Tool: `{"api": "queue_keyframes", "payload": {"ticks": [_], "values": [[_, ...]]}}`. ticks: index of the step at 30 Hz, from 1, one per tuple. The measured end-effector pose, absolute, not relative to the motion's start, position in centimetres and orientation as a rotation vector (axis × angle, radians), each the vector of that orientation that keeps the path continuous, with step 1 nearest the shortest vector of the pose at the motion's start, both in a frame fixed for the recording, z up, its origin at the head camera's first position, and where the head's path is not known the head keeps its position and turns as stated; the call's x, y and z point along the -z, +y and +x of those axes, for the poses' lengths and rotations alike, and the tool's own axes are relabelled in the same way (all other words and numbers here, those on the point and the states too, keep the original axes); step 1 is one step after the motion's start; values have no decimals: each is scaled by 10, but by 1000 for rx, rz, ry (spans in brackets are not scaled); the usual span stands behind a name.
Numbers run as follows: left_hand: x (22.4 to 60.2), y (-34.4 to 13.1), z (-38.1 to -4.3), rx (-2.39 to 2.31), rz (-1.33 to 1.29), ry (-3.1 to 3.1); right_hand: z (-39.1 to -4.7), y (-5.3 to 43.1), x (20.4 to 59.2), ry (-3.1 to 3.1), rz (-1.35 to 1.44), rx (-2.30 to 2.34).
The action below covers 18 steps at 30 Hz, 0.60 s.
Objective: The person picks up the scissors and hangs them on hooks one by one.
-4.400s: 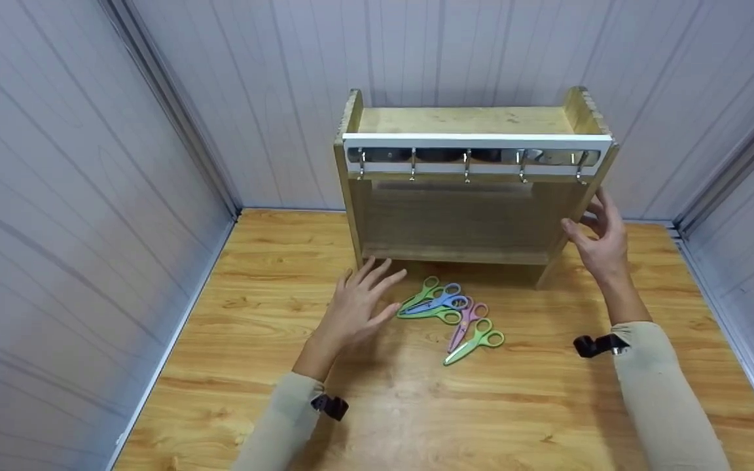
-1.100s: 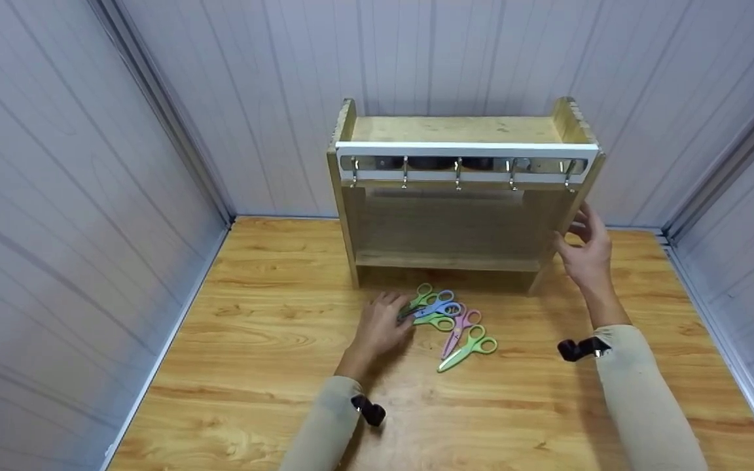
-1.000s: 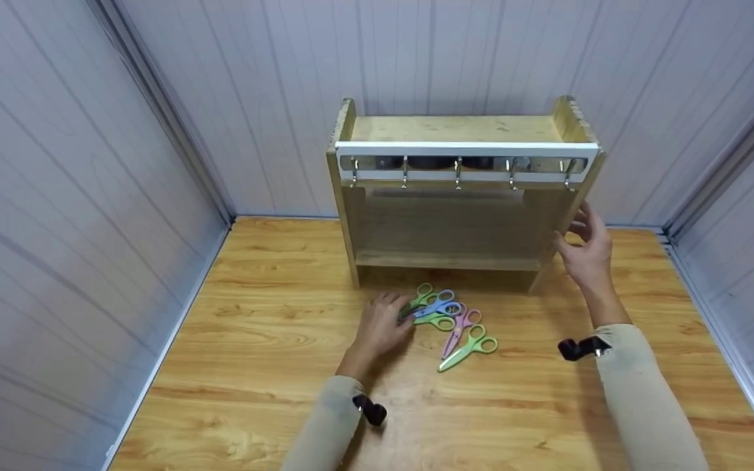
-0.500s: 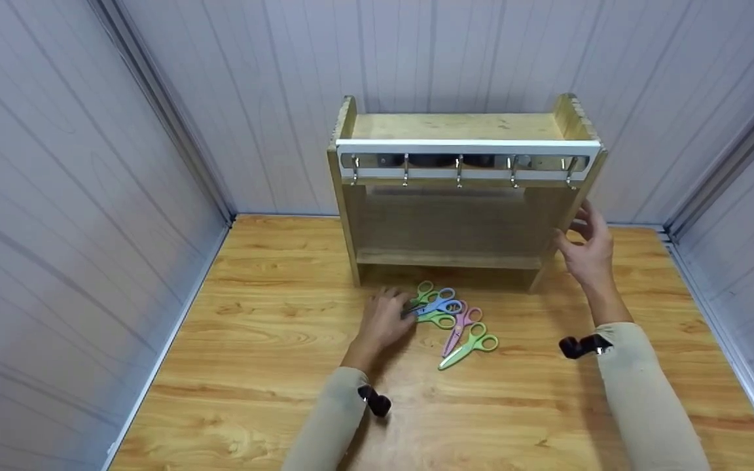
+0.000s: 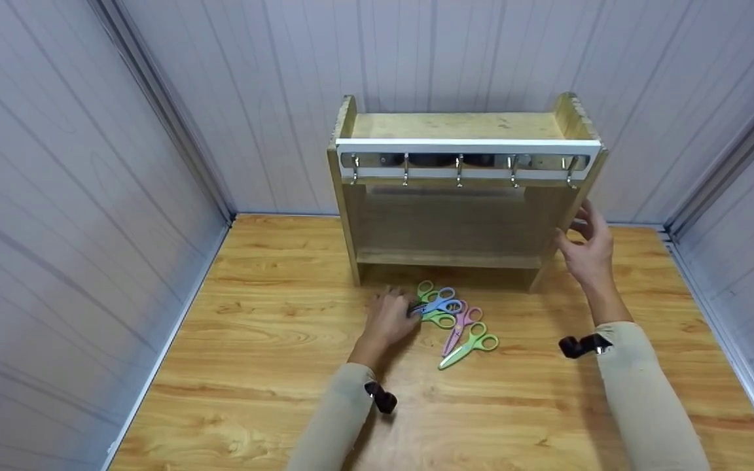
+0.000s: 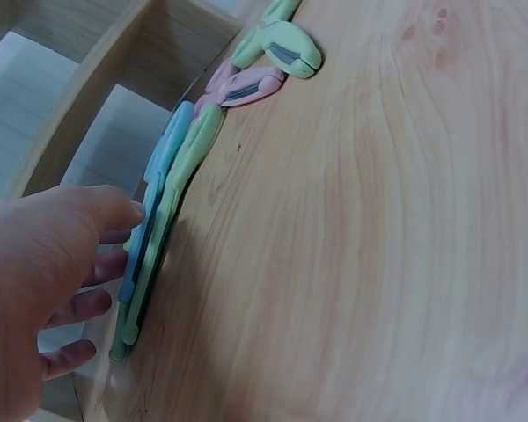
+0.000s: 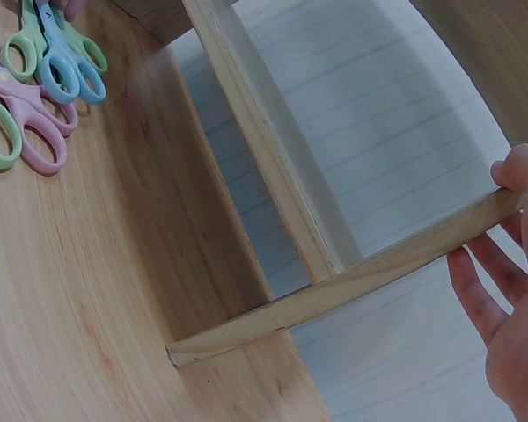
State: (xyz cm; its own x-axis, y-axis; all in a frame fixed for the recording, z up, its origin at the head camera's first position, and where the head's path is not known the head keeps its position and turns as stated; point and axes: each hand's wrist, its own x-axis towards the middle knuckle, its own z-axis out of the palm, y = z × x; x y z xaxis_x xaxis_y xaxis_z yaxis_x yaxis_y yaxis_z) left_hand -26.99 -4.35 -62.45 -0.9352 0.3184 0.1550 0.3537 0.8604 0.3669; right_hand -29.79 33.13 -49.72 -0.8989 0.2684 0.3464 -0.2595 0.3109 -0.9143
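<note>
A wooden rack [image 5: 449,258] stands upright on the wood-grain surface, a white strip with several metal hooks [image 5: 459,171] along its upper front. My right hand [image 5: 590,255] grips the front edge of its right side panel [image 7: 361,272], thumb on one face and fingers on the other. Before the rack lie several scissors in an overlapping row. With my left hand [image 5: 390,317] I pinch the blade end of the blue scissors [image 6: 165,149], thumb against the blade. Green scissors [image 6: 189,158] lie beneath them. Pink scissors [image 5: 459,330] and light green scissors [image 5: 470,347] lie to the right.
A pale panelled wall [image 5: 285,118] rises behind the rack, with side walls [image 5: 69,235] at left and right. The wood-grain surface [image 5: 252,366] extends in front of the scissors. Both wrists carry small black cameras [image 5: 382,397].
My left hand came down from above the surface onto the scissors' blade ends, then shifted slightly right. The right hand keeps its grip on the rack. The scissors show no clear movement.
</note>
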Motion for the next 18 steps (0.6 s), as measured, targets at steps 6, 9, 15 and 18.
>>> {"api": "queue_keyframes", "payload": {"ticks": [6, 9, 15, 18], "values": [[646, -43, -278, 711, -545, -2859, -298, 329, 498, -2081, 37, -1653], [648, -43, -279, 740, -545, -2860, -298, 329, 498, -2085, 35, -1645], [640, -41, -276, 679, -545, -2895, -297, 329, 498, -2092, 37, -1638], [635, -40, -272, 626, -549, -2897, -298, 328, 498, -2084, 28, -1640]]}}
